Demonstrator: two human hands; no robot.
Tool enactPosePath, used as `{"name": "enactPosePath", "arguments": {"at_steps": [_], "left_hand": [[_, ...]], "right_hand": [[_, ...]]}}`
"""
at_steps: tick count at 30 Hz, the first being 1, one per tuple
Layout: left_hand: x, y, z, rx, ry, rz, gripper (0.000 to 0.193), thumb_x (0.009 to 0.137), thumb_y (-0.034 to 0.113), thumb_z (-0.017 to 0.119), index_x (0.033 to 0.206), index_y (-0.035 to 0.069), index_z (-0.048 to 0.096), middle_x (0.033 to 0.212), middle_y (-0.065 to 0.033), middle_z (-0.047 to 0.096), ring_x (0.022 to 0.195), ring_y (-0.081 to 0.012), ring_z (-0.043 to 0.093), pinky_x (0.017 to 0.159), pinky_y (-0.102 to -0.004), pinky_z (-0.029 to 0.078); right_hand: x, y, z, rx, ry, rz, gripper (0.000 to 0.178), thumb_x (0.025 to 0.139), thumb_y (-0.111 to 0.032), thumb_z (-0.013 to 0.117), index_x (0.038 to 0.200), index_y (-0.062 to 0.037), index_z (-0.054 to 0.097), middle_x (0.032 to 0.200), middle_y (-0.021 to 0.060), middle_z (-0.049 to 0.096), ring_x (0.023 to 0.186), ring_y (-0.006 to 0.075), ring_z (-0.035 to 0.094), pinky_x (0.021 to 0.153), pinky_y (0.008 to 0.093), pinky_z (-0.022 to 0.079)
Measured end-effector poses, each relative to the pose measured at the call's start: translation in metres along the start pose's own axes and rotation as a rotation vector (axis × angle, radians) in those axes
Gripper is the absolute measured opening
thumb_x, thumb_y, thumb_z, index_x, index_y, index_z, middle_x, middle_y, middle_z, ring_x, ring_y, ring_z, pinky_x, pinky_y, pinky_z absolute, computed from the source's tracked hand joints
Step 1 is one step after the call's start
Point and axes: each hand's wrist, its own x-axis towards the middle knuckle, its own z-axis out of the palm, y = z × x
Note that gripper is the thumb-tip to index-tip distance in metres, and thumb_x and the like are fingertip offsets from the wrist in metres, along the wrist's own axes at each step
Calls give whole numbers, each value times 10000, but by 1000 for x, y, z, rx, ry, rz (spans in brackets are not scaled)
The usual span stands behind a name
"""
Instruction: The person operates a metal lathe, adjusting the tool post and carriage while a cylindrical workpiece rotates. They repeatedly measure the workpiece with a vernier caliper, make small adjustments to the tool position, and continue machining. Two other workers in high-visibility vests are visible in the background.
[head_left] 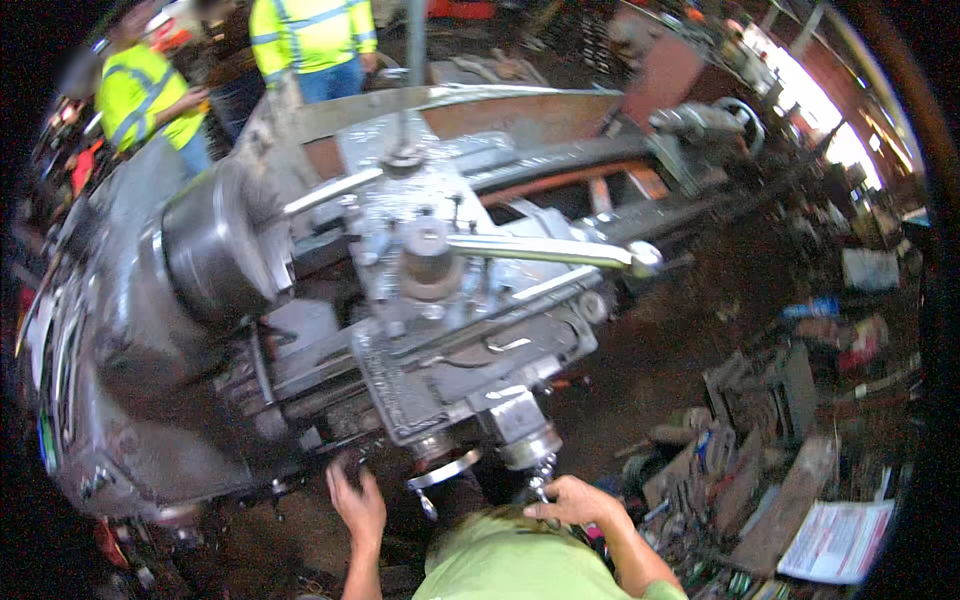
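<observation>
I stand at a large metal lathe. My right hand (578,501) is closed at the end of a small ball crank handle (542,478), below the round collar of the cross slide; the grip is partly hidden. My left hand (357,503) is raised with its fingers apart, holding nothing, just below the front of the carriage (400,385). Between my hands hangs a handwheel (443,470) with a small grip. Above, the tool post (428,258) carries a long clamping lever (540,248) ending in a ball. A thin bar (335,190) points from the slide to the chuck (225,240).
Headstock housing (150,420) fills the left side. The tailstock (695,125) stands at the far right of the bed. Metal scraps and plates (765,400) lie in heaps at right, near a printed sheet (838,540). Beyond the lathe stand people in yellow vests (315,38).
</observation>
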Motion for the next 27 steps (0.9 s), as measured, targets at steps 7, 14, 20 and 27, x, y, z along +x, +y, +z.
{"name": "enactPosePath", "arguments": {"at_steps": [7, 14, 20, 27], "left_hand": [[-100, -36, 61, -562, -629, -770, 422, 924, 247, 578, 1241, -29, 539, 1052, -155, 687, 933, -288, 678, 833, -379, 523], [-82, -39, 110, -949, -594, -1204, 224, 860, 194, 565, 998, 35, 640, 721, -63, 576, 622, -205, 580, 604, -345, 523], [-126, -40, 184, -1088, -598, -1014, 92, 849, 114, 559, 917, 61, 591, 603, -11, 404, 477, -129, 370, 441, -317, 333], [-118, -142, 290, -551, -602, -87, 311, 981, 315, 471, 1080, 71, 636, 1003, -103, 675, 887, -278, 628, 758, -403, 518]], "right_hand": [[3, 22, -30, 104, -200, -169, 488, 924, -487, 621, 1004, -16, 720, 778, 49, 697, 677, 118, 609, 644, 316, 516], [-13, 80, -70, 113, -2, -132, 443, 929, -415, 633, 1150, -36, 695, 884, 65, 730, 739, 127, 645, 716, 312, 534], [-41, 150, -94, 197, 490, 241, 495, 884, -448, 668, 1102, -5, 705, 958, 156, 730, 883, 212, 676, 829, 354, 518], [33, 177, -173, -342, 776, 176, 574, 863, -408, 690, 1181, 65, 626, 1070, 255, 686, 1029, 325, 675, 869, 400, 528]]}}
